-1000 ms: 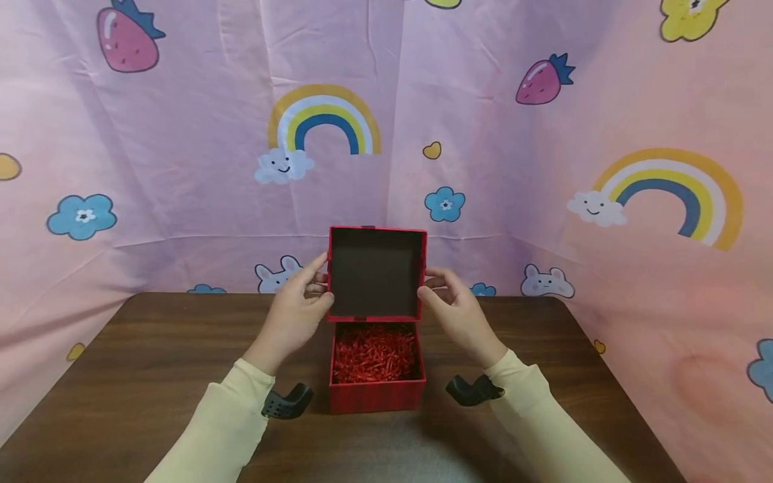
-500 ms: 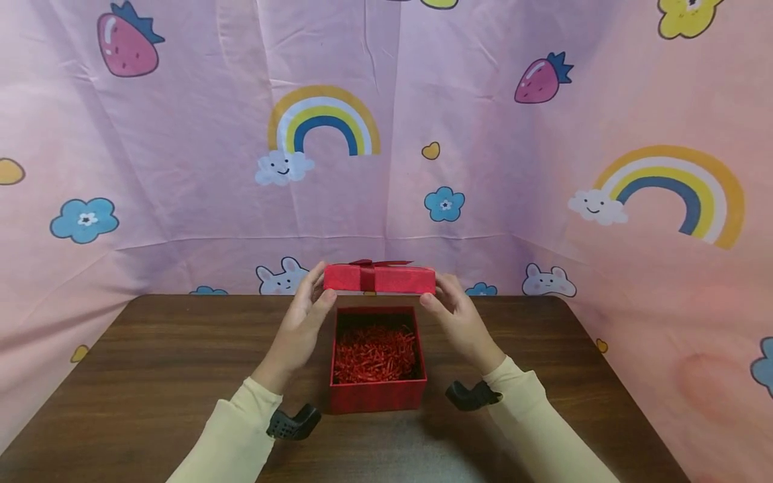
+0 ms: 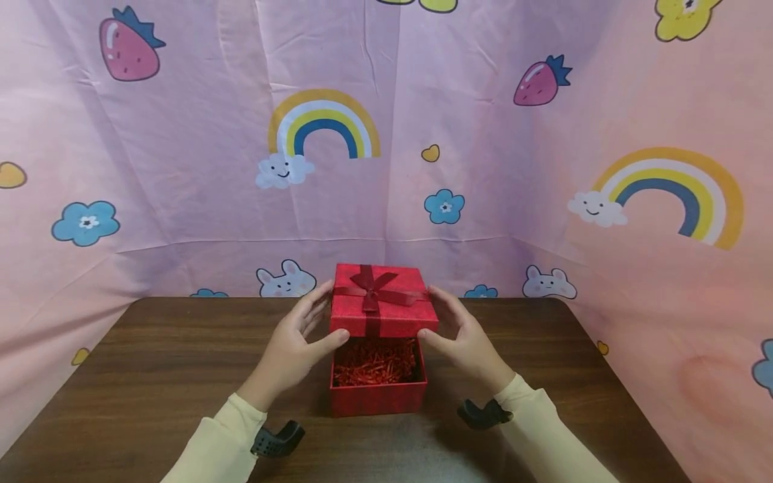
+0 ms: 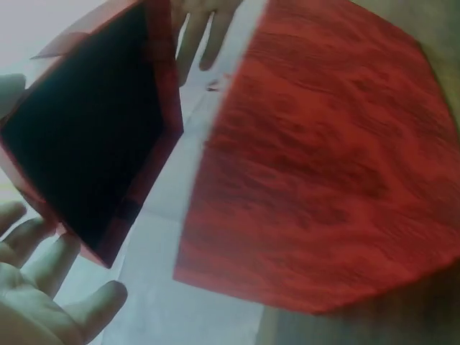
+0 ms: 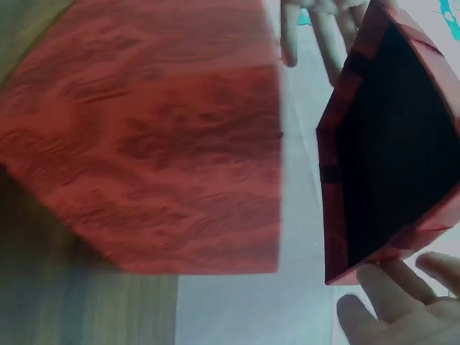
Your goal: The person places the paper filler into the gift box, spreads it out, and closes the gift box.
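Between my two hands, a red gift box lid (image 3: 401,323) with a dark red ribbon bow hovers level over the back of its box. My left hand (image 3: 288,350) grips the lid's left side, its thumb at the front corner. On the opposite side my right hand (image 3: 470,341) holds the lid the same way. Below, the red gift box (image 3: 377,400) stands on the table, its front part uncovered and red shredded paper (image 3: 376,367) showing inside. The wrist views look up at the lid's black inside (image 4: 90,136), apart from the patterned box wall (image 5: 201,172).
The box stands on a dark brown wooden table (image 3: 181,376). A pastel cloth backdrop (image 3: 199,168) with rainbows, strawberries and flowers rises behind and at the sides. A black wrist-worn device (image 3: 279,439) sits at the left cuff, another (image 3: 485,414) at the right.
The lid has tipped from upright, inside facing me, to flat with its bow on top. Both hands have lowered it nearer the box, which has stayed in place.
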A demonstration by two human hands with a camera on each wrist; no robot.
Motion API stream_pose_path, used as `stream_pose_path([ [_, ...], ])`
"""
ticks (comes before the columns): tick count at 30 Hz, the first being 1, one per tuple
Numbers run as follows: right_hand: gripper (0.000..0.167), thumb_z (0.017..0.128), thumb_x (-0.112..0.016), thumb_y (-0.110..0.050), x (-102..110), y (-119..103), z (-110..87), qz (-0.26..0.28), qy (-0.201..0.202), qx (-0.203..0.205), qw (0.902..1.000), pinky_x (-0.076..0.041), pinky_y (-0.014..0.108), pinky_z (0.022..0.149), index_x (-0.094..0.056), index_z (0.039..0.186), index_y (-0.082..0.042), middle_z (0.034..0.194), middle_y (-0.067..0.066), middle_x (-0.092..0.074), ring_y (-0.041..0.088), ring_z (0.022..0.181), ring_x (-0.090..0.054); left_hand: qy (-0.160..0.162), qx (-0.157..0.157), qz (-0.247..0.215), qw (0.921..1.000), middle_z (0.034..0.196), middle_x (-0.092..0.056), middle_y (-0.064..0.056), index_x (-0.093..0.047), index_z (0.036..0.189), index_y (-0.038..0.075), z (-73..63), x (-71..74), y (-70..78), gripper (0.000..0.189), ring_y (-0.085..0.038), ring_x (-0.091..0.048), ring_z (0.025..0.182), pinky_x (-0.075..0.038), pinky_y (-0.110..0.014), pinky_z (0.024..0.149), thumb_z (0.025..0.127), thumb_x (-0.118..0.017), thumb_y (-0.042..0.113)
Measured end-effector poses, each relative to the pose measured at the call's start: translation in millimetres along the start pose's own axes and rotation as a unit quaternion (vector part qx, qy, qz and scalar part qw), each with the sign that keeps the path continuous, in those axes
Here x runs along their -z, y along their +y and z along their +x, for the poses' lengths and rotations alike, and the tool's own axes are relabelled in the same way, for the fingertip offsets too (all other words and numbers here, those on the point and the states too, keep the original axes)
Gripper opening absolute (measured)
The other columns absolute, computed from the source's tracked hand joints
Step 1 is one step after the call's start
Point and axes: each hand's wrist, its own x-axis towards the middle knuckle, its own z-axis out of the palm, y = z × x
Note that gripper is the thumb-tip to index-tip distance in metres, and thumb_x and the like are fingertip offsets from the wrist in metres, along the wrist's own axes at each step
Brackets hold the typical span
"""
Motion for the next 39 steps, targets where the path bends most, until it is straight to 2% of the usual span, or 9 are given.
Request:
stream_pose_path([
  [5, 0.085, 0.09, -0.082, -0.021, -3, 5, -10.1, -0.015, -0.016, 0.011, 0.9997, -0.04, 0.053, 0.116, -0.035, 0.161, -0.016, 0.157, 0.002, -0.043, 0.027, 0.145, -0.044, -0.007, -0.008, 0.033, 0.9994, 0.162, -0.042, -0.001, -0.041, 0.158, 0.021, -14.3, 1.1, -5.3, 0.079, -0.029, -0.045, 0.146, -0.038, -0.049, 0.116, 0.09, -0.082, 0.024],
  [9, 0.079, 0.09, -0.082, -0.017, -6, 11, -14.1, -0.036, -0.035, 0.051, 0.9974, -0.038, 0.049, 0.118, -0.042, 0.158, -0.016, 0.153, 0.002, -0.043, 0.026, 0.144, -0.044, -0.003, -0.021, 0.063, 0.9978, 0.161, -0.042, -0.002, -0.045, 0.153, 0.021, -25.1, -1.3, -13.6, 0.075, -0.031, -0.047, 0.143, -0.04, -0.06, 0.113, 0.088, -0.083, 0.023],
  [14, 0.067, 0.089, -0.082, -0.012, -8, 22, -19.8, -0.051, -0.044, 0.076, 0.9948, -0.042, 0.047, 0.115, -0.053, 0.149, -0.019, 0.152, 0.005, -0.042, 0.027, 0.142, -0.043, 0.005, -0.032, 0.094, 0.9951, 0.161, -0.041, -0.001, -0.054, 0.141, 0.023, -35.9, -7.9, -21.5, 0.062, -0.028, -0.045, 0.141, -0.044, -0.064, 0.109, 0.087, -0.085, 0.024],
  [18, 0.063, 0.088, -0.083, -0.014, -12, 28, -25.7, -0.052, -0.044, 0.067, 0.9954, -0.041, 0.051, 0.116, -0.057, 0.145, -0.022, 0.151, 0.004, -0.042, 0.027, 0.142, -0.042, 0.005, -0.028, 0.081, 0.9963, 0.16, -0.041, -0.002, -0.056, 0.137, 0.022, -43.6, -12.4, -25.0, 0.059, -0.029, -0.044, 0.141, -0.043, -0.065, 0.108, 0.086, -0.086, 0.022],
  [24, 0.068, 0.083, -0.086, -0.015, -18, 35, -31.2, -0.07, -0.041, 0.072, 0.9941, -0.043, 0.054, 0.114, -0.056, 0.144, -0.025, 0.151, 0.004, -0.041, 0.027, 0.14, -0.043, 0.0, -0.021, 0.067, 0.9976, 0.161, -0.04, -0.003, -0.057, 0.134, 0.021, -48.2, -14.3, -29.6, 0.057, -0.027, -0.043, 0.143, -0.041, -0.062, 0.111, 0.085, -0.087, 0.02],
  [28, 0.068, 0.084, -0.085, -0.017, -20, 39, -32.6, -0.078, -0.047, 0.069, 0.9935, -0.044, 0.053, 0.113, -0.054, 0.144, -0.026, 0.151, 0.003, -0.039, 0.027, 0.139, -0.045, 0.004, -0.015, 0.063, 0.9979, 0.16, -0.042, -0.003, -0.057, 0.132, 0.022, -49.6, -14.8, -33.5, 0.056, -0.023, -0.047, 0.138, -0.047, -0.05, 0.11, 0.084, -0.087, 0.018],
  [32, 0.065, 0.085, -0.085, -0.019, -20, 42, -33.5, -0.087, -0.056, 0.061, 0.9928, -0.044, 0.055, 0.113, -0.055, 0.143, -0.025, 0.149, 0.004, -0.04, 0.028, 0.138, -0.047, -0.006, -0.01, 0.05, 0.9987, 0.159, -0.041, -0.005, -0.057, 0.13, 0.019, -49.2, -17.2, -38.3, 0.055, -0.023, -0.048, 0.134, -0.049, -0.04, 0.108, 0.084, -0.087, 0.016],
  [39, 0.062, 0.087, -0.084, -0.018, -19, 50, -32.7, -0.078, -0.065, 0.061, 0.993, -0.041, 0.052, 0.115, -0.055, 0.142, -0.022, 0.148, 0.008, -0.039, 0.031, 0.14, -0.046, -0.013, 0.005, 0.042, 0.999, 0.158, -0.04, -0.007, -0.056, 0.128, 0.017, -48.8, -20.5, -44.5, 0.057, -0.026, -0.05, 0.131, -0.049, -0.049, 0.107, 0.081, -0.088, 0.013],
])
